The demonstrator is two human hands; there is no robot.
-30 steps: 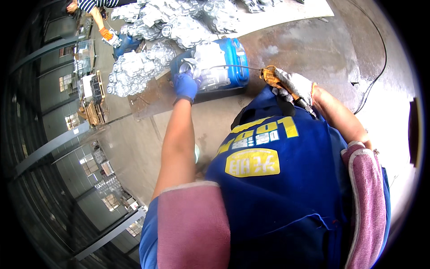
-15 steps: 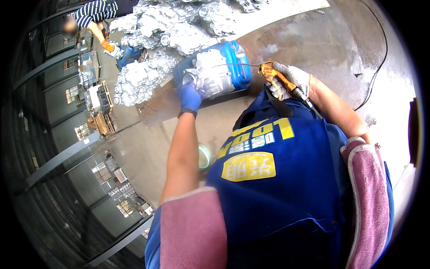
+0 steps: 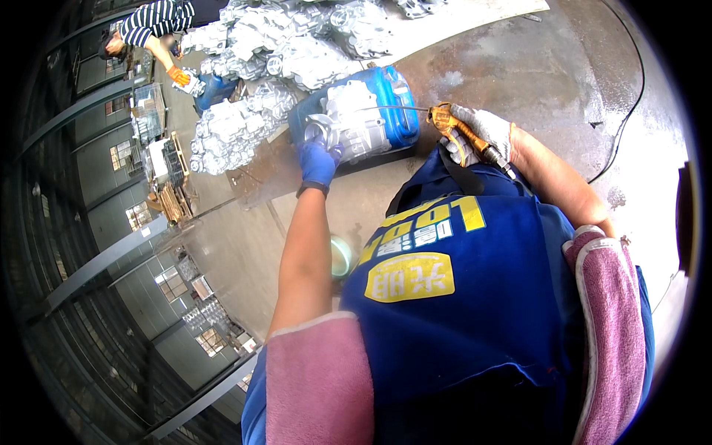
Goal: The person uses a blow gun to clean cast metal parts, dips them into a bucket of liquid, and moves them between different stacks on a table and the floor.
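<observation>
My left hand (image 3: 320, 163), in a blue glove, is closed on the round collar at the near left of a silvery metal casting (image 3: 354, 111). This casting lies on top of a blue plastic drum (image 3: 401, 111). In a pale work glove, my right hand (image 3: 482, 132) is wrapped round an orange air blow gun (image 3: 461, 130) close to my apron. From the gun a long thin nozzle reaches left, its tip over the casting. A metal hose fitting sits at the gun's lower end. Some of the right fingers are hidden behind the gun.
Beyond the drum are heaps of similar castings (image 3: 308, 55). A black cable (image 3: 629, 111) curves over the floor at right. Below my left wrist sits a pale green round container (image 3: 340, 256). A co-worker in a striped top (image 3: 154, 26) handles a casting at far left.
My hands, the blow gun and the casting stay nearly in place, with only a slight shift of the view. The co-worker's head has turned a little.
</observation>
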